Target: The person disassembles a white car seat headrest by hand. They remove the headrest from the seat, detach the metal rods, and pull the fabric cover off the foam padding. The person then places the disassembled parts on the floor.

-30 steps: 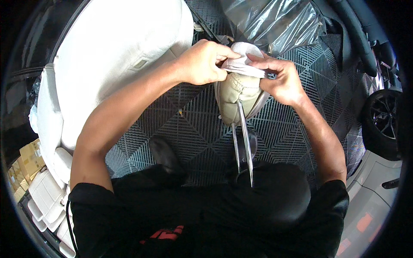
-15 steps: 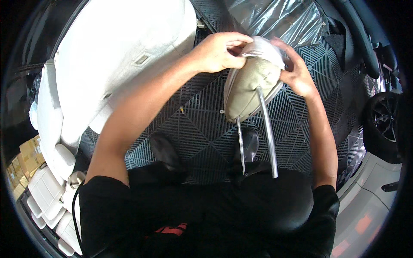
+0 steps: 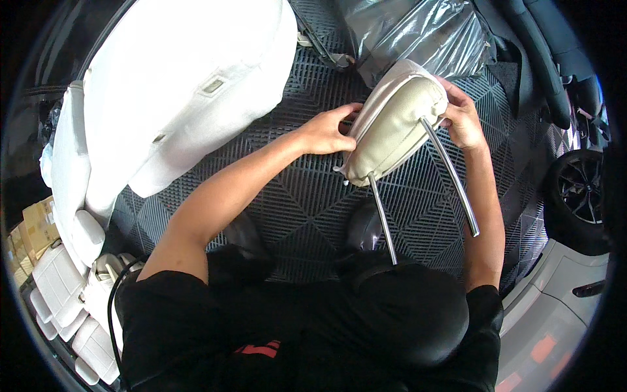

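Observation:
Between my hands is a car headrest [image 3: 398, 127] with a beige underside and a pale cover around its sides. Its two metal posts [image 3: 450, 176] point down toward my lap. My left hand [image 3: 330, 130] grips the headrest's left side, thumb at the cover's edge and fingers partly behind it. On the far right side my right hand [image 3: 462, 121] holds the cover, with some fingertips hidden behind the headrest. A thin loose end of the cover [image 3: 341, 171] sticks out at the lower left corner.
A large white-covered seat [image 3: 189, 78] fills the left. Pale seats [image 3: 62, 281] and cardboard boxes [image 3: 39, 222] lie at lower left. A grey plastic bag [image 3: 418, 39] lies ahead on the black grid floor mat [image 3: 307, 189]. At right are a wheel [image 3: 578, 193] and a light car panel [image 3: 555, 294].
The headrest has tilted, its posts swinging to the right. My left hand has moved down from its top to its left side. The cover now lies farther around the sides.

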`<state>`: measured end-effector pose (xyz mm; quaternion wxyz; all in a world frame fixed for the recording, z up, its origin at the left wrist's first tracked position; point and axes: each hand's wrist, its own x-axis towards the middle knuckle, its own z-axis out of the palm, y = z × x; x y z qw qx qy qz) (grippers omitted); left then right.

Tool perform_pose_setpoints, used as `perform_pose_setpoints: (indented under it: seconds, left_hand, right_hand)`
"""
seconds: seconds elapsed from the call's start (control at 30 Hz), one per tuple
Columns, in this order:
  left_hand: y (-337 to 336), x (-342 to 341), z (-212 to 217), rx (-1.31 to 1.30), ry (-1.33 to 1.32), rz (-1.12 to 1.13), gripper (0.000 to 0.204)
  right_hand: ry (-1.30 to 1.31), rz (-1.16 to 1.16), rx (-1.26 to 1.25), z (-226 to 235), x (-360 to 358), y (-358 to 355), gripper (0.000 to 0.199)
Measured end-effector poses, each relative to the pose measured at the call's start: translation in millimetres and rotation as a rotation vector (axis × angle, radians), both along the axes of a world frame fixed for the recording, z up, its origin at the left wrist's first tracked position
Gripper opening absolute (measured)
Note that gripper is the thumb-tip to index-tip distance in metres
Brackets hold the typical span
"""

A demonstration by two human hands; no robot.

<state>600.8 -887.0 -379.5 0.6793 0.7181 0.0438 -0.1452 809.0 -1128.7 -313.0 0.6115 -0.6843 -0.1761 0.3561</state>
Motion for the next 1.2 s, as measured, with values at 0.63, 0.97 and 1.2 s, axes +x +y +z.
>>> perform_pose_setpoints:
  seconds: [0.63,0.97,1.2]
  left_hand:
    - [-37.4,-50.7,-22.8,-0.154,0.314,0.136,0.111]
    - [-47.9,-55.0,-21.9,-0.074,0.324,0.099,0.111]
    - [-73.1,-55.7,3.6,0.513,-0.233,0.276,0.106]
  right_hand:
    - [-0.341,0.139,-0.514,-40.4,-26.5,65.9,0.042]
    - [-0.874,-0.158,-0.256,-37.3,-97.8,29.5,0.024]
    - [-0.117,0.028,-0.071,-49.1,-60.5,-9.1,0.042]
